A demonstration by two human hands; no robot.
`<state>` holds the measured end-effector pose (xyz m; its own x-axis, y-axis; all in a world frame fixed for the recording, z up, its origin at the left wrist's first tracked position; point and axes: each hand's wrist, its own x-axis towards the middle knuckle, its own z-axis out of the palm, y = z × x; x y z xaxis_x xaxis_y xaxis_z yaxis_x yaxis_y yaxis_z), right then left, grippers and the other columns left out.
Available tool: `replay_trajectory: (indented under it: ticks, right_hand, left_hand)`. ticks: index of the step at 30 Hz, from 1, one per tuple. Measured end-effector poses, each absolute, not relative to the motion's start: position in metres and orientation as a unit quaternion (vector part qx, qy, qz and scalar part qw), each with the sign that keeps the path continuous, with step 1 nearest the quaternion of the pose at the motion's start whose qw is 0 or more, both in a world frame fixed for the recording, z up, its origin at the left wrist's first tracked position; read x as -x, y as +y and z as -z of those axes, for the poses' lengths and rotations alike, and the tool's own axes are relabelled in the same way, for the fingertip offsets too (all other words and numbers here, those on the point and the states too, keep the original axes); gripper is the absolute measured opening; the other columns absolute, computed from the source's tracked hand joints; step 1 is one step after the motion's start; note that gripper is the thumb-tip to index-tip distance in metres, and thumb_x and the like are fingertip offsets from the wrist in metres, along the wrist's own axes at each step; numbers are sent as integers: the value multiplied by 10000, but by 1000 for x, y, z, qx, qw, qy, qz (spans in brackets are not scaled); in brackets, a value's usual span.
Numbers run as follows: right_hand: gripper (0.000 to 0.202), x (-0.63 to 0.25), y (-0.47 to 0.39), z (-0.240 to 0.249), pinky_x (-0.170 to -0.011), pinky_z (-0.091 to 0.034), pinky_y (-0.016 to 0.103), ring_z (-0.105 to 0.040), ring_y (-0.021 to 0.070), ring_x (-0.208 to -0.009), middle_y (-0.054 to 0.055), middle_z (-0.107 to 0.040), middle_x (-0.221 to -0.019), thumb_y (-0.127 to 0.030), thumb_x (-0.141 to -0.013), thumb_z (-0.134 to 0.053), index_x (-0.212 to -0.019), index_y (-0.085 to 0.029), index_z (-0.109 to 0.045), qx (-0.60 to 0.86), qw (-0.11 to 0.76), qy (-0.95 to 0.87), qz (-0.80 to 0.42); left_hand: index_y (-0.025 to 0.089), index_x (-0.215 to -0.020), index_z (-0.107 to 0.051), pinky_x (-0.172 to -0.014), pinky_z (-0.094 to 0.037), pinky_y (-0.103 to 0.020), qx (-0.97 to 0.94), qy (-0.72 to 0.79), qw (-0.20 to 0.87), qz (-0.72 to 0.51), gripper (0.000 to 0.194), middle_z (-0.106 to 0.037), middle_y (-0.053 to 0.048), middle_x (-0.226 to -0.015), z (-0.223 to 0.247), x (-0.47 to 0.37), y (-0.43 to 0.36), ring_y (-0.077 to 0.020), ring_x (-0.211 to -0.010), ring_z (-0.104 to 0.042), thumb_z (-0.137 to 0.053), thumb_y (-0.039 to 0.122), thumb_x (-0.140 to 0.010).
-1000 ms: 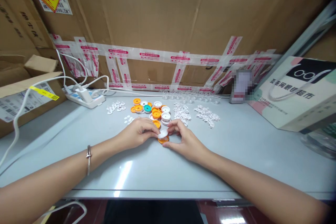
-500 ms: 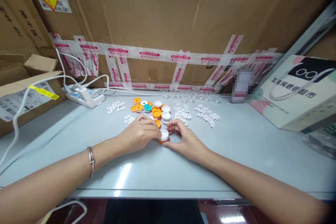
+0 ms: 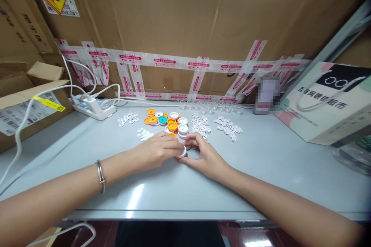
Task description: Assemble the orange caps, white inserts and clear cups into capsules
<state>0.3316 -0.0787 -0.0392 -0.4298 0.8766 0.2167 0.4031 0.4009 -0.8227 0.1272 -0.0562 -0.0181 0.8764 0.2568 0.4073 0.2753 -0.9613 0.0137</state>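
Between our hands: a white round part (image 3: 182, 152) sits over an orange round part (image 3: 177, 158) on the grey table (image 3: 232, 200).
Left hand (image 3: 158, 149): its fingers bunch over the white round part; the tips are hidden, so we cannot tell whether they pinch or press.
Right hand (image 3: 207, 156): thumb and curled fingers pinch the pair from the right, the thumb low by the orange edge.
White on orange: we judge this the fitting step; how deeply the parts are seated, we cannot see. A move from here calls for a steady lower piece, level rims and straight downward force.
Orange cup (image 3: 172, 135): just beyond our left hand and partly covered by it, crowding our fingers.
Teal wheel (image 3: 162, 120): it lies among orange and white ones, leaving us little room forward.
White discs (image 3: 144, 134): scattered loose beyond our left wrist, easily knocked.
Clear cups (image 3: 220, 107): lined up before the cardboard box (image 3: 179, 15), out of our way.
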Motion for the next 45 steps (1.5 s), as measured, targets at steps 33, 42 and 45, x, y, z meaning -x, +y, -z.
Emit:
replay_trajectory:
  ticks: [33,42,45]
  right_hand:
    - [382,-342,-71,34,-830,-475,320,-576,157,-913,38,-569,-964,-196,-726,-641,-1007,-222,-385,364,312,-805,-349]
    - [374,-341,-72,36,-817,-486,337,-579,165,-907,46,-558,-966,-202,-730,-638,-981,-225,-362,371,314,-805,-341]
    - [368,-341,-72,37,-822,-486,338,-582,166,-916,46,-558,-969,-213,-738,-633,-984,-224,-360,373,314,-804,-341]
  left_hand:
    - [150,-1093,-567,-799,-443,-320,980,-90,-3,177,240,-670,-115,-1001,16,-128,-46,-182,-919,-584,-403,133,-918]
    - [122,-1124,-542,-742,-461,-326,975,-133,47,171,255,-652,-99,-866,20,-134,-61,-178,-824,-570,-384,138,-924]
    - [107,-1134,-533,-732,-460,-337,972,-147,68,168,256,-647,-100,-854,22,-135,-64,-192,-832,-568,-390,139,-923]
